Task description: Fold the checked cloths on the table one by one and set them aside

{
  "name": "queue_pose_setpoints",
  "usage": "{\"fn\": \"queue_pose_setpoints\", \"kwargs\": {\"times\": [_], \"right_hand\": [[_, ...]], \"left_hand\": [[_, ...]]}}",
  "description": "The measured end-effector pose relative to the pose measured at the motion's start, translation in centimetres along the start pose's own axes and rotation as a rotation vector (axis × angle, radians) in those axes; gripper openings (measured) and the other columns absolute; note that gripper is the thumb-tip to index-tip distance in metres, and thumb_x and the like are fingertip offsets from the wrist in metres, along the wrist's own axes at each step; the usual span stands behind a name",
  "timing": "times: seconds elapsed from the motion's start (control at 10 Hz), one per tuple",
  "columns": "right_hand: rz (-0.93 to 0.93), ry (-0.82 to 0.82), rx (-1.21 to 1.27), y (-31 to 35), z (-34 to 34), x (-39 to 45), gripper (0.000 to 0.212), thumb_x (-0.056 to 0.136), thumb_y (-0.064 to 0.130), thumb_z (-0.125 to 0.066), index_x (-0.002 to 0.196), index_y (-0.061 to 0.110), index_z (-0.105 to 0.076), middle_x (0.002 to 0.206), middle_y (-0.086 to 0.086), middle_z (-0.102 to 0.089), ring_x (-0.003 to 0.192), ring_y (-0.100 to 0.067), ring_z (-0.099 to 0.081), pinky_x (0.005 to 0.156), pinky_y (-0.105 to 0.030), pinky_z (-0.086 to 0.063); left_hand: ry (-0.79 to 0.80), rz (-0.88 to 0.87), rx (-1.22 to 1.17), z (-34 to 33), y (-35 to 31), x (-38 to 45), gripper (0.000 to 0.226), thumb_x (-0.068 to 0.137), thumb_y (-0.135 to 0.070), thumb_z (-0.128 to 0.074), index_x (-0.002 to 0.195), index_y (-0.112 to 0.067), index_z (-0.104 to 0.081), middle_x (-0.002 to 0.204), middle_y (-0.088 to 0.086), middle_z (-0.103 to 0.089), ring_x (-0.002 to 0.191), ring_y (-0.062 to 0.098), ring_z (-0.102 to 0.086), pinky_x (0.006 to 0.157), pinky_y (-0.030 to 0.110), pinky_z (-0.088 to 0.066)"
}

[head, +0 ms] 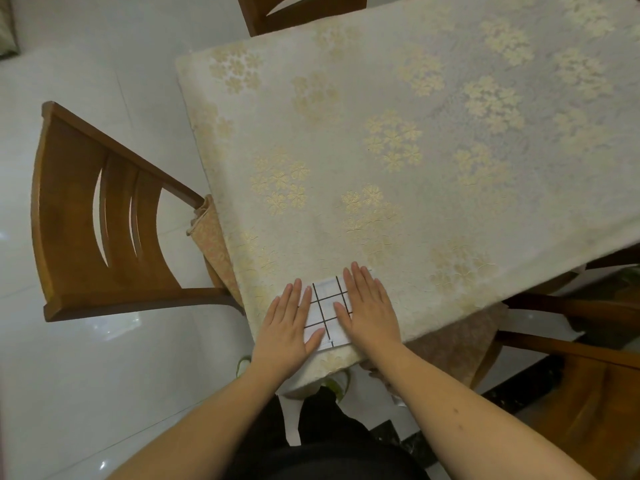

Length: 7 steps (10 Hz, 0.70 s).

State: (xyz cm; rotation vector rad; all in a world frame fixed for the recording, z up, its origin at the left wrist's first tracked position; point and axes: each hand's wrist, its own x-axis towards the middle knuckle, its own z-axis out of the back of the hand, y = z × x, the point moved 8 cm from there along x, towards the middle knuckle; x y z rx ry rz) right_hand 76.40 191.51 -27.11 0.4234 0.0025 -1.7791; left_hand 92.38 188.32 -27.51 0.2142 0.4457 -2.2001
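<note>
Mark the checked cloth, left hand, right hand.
checked cloth (327,308), head view, bare middle between the hands
left hand (290,322), head view, back of hand
right hand (370,311), head view, back of hand

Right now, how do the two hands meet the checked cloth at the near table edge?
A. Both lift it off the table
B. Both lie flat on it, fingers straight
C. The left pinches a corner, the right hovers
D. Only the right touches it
B. The left hand and the right hand both press flat with straight fingers on the folded checked cloth, which lies on the tablecloth.
</note>
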Motion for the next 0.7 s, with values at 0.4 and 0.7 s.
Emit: {"fn": "queue_pose_setpoints", "kwargs": {"times": [0.4,0.7], "right_hand": [[-0.038,0.026,0.104,-1.5,2.9,-0.5,0.064,0.099,0.040,-0.033,0.154,0.017,-0.008,0.163,-0.004,0.000,0.149,-0.019,0.004,0.117,-0.033,0.008],[-0.170,0.011,0.227,0.8,7.6,-6.7,0.052,0.099,0.041,-0.038,0.147,0.021,-0.035,0.152,-0.002,-0.034,0.138,-0.021,-0.031,0.113,-0.037,-0.022]], "left_hand": [[0.174,-0.003,0.048,3.7,0.5,0.4,0.072,0.096,-0.060,-0.024,0.154,-0.024,0.001,0.162,-0.005,0.007,0.148,0.013,0.003,0.119,0.043,0.000],[0.053,-0.147,0.100,11.2,-2.7,-1.9,0.062,0.093,-0.060,-0.026,0.148,-0.031,-0.029,0.155,-0.001,-0.031,0.141,0.019,-0.029,0.108,0.042,-0.034]]}}
